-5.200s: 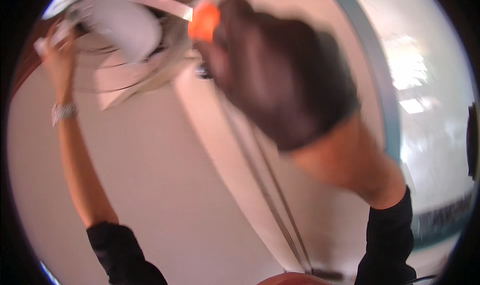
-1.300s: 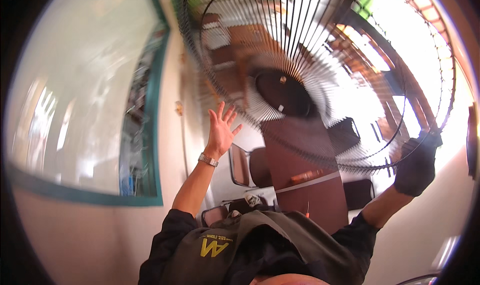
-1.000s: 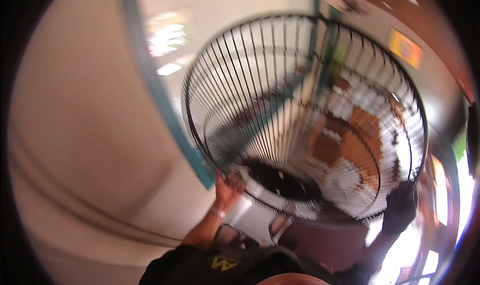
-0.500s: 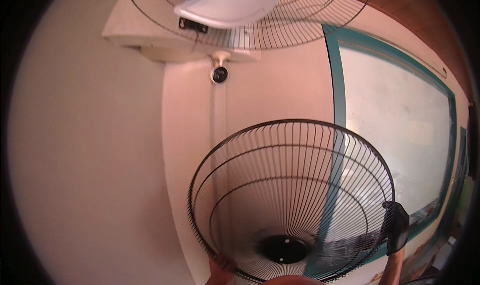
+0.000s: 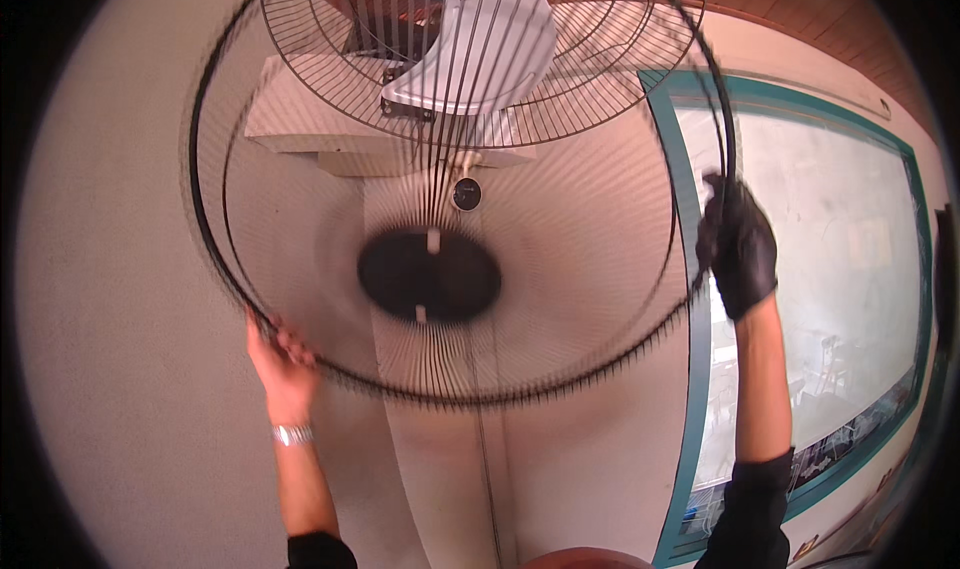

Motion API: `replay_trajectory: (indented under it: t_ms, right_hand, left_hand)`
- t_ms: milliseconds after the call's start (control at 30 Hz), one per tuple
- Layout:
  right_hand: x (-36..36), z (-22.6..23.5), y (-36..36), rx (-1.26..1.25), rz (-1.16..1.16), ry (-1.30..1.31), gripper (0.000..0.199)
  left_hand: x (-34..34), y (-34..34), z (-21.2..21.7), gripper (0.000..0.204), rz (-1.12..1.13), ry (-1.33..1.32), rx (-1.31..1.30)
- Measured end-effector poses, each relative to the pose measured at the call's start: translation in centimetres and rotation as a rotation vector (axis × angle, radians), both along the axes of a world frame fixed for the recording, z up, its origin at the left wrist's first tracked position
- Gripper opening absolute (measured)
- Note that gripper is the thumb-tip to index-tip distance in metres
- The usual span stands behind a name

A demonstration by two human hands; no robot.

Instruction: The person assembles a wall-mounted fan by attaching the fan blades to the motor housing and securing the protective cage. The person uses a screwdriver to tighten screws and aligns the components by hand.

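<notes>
A large round black wire fan guard point(image 5: 500, 397) is raised in front of me, tilted, its dark oval centre plate point(image 5: 430, 274) blurred by motion. At its lower left rim, my bare left hand point(image 5: 282, 361) is closed around the wire; a metal watch band circles that wrist. My right hand point(image 5: 738, 244), in a black glove, grips the right side of the rim. Beyond the guard, the wall fan's light grey blades point(image 5: 475, 49) stand before its rear wire guard point(image 5: 620, 99). The held guard overlaps this fan in view; whether they touch I cannot tell.
A pale ledge point(image 5: 300, 109) juts from the wall near the fan. Below it sits a small round dark-faced device point(image 5: 466, 194). On the right is a large window with a teal frame point(image 5: 700, 369). Wooden boards point(image 5: 770, 19) line the ceiling.
Both hands have lifted the fan guard up and to the left, from low in the view to in front of the wall fan. Both forearms now show.
</notes>
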State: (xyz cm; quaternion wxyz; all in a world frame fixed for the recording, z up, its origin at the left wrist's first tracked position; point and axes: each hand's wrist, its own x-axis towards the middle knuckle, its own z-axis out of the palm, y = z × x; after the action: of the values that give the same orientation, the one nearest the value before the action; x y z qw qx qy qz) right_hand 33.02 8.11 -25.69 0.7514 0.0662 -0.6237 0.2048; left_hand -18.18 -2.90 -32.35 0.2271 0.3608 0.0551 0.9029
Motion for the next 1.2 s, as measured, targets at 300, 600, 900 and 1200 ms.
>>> replay_trajectory:
  t_ms: [300, 600, 900, 1200]
  right_hand:
    - [2.9, 17.1, -1.5, 0.016, 0.125, 0.335, 0.027]
    - [4.8, 20.1, 0.3, -0.063, 0.152, 0.375, 0.025]
    - [4.1, 21.4, 0.8, -0.223, -0.065, 0.308, 0.035]
    - [3.9, 21.8, 1.5, -0.175, 0.019, 0.259, 0.038]
  left_hand:
    - [5.9, -5.0, 22.7, 0.039, 0.312, 0.203, 0.348]
    - [9.0, -3.4, 28.8, 0.060, 1.152, -0.038, 0.614]
    - [9.2, -3.6, 27.5, 0.068, 1.357, -0.050, 0.475]
    - [8.4, -3.6, 30.5, 0.070, 1.311, 0.164, 0.523]
